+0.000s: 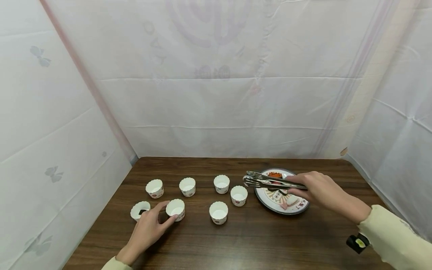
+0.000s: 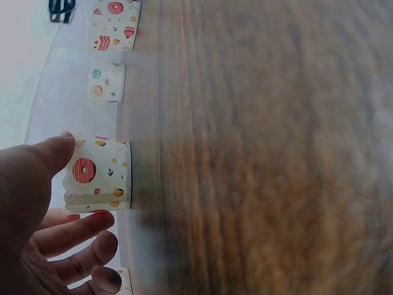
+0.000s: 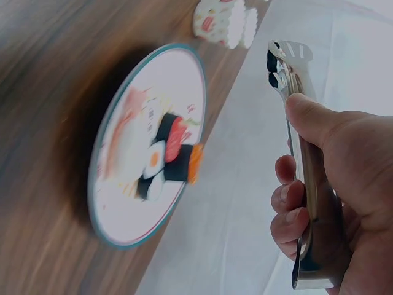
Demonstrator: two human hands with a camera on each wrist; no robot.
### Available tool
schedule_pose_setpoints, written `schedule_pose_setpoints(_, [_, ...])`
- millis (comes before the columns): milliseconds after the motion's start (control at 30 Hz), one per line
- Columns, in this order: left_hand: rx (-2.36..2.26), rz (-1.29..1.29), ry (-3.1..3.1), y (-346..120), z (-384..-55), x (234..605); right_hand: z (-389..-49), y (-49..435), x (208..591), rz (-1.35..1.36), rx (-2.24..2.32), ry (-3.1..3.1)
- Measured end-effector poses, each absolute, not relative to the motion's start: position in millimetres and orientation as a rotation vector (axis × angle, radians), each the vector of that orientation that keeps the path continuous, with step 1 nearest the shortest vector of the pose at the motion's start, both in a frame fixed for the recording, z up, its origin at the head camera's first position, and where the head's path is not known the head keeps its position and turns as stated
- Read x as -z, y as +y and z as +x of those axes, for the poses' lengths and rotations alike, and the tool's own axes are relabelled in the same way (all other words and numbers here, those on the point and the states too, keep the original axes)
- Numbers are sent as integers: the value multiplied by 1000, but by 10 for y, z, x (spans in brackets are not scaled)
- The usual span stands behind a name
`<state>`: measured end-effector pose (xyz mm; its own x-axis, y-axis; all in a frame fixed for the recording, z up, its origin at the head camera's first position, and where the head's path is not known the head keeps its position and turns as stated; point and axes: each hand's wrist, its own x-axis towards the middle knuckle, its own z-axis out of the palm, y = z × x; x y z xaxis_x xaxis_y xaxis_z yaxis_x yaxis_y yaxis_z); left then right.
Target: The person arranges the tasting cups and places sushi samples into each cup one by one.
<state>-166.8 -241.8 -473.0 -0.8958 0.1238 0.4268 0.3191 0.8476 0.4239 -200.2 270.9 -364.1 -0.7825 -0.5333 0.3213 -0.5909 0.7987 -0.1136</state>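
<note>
My left hand (image 1: 146,227) pinches a white baking cup (image 1: 175,210) between thumb and fingers; donut and flower prints show on its side in the left wrist view. The cup stands on the table. Just left of that hand, another baking cup (image 1: 136,217) has a black piece (image 1: 143,212) inside. My right hand (image 1: 325,191) grips metal tongs (image 1: 276,185) over a round plate (image 1: 261,197), their slotted tips a little apart with nothing between them. Several sushi pieces (image 3: 175,161), with black wraps and orange, red and white parts, lie on the plate.
More baking cups stand spread over the dark wooden table (image 1: 256,243), among them one at the far left (image 1: 155,188) and one near the plate (image 1: 239,195). White sheeting (image 1: 219,112) hangs behind the table and at both sides.
</note>
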Motion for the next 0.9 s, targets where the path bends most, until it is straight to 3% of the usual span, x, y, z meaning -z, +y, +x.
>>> schedule_pose_setpoints(900, [702, -332, -2628, -2412, -1675, 4725, -2295, 1397, 3684, 1249, -427, -2654])
